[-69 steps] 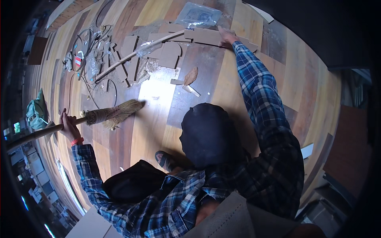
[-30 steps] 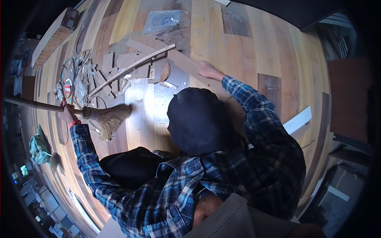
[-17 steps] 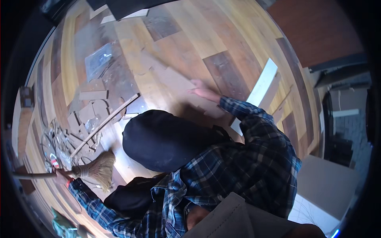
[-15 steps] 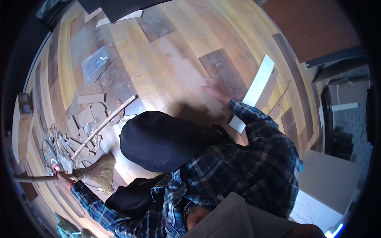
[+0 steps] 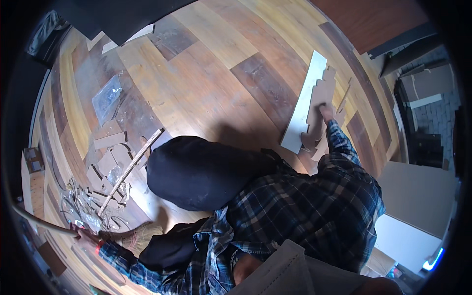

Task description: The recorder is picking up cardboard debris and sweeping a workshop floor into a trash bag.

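Observation:
My left hand (image 5: 87,239) is closed around the handle of a straw broom (image 5: 132,238), low on the left. The handle runs out to the left edge, and my leg partly hides the bristles. On the right, my right hand (image 5: 326,113) grips a flat brown cardboard piece (image 5: 321,93) with a stepped, jagged edge. It lies partly over a long white strip board (image 5: 304,101) on the floor. My fingers look bent in on the cardboard, though their tips are hard to make out.
Scraps, cable pieces and clear plastic (image 5: 81,201) are heaped at the left beside a long wooden stick (image 5: 130,172). A clear plastic bag (image 5: 106,100) lies farther off. Thin brown strips (image 5: 345,96) lie right of the cardboard. A grey-topped box (image 5: 418,196) stands at the right.
My right hand has carried the cardboard from mid-floor rightward to the white board. My left hand and the broom have shifted slightly down and right, with the bristles now nearer my leg.

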A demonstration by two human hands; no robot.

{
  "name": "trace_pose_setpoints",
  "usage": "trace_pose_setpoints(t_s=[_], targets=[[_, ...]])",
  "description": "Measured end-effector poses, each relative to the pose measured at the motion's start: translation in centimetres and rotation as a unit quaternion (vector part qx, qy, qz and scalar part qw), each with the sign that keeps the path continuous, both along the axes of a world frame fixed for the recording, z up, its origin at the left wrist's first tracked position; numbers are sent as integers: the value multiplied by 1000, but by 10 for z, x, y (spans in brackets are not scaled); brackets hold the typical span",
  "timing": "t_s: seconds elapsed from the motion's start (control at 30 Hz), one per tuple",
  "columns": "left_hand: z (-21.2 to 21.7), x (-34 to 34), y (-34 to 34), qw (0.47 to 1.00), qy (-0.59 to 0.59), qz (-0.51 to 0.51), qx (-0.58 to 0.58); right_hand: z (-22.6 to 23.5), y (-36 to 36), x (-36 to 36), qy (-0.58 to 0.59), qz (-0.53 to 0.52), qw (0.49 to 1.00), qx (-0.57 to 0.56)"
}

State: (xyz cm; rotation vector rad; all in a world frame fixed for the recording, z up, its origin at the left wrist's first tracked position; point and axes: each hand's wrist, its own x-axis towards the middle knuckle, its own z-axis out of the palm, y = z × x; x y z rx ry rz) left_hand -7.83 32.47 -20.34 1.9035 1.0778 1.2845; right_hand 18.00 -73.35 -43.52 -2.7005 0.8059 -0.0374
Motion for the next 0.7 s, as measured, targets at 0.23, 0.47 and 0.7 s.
trace_pose_setpoints(t_s=[0.23, 0.47, 0.7], targets=[[106, 78, -151, 979, 98, -123, 133, 132, 289, 145, -197, 379, 883, 193], [96, 169, -239, 873, 14, -392, 288, 328, 534, 96, -193, 649, 450, 582], [129, 242, -335, 860, 104, -395, 306, 428, 544, 115, -167, 549, 237, 784]])
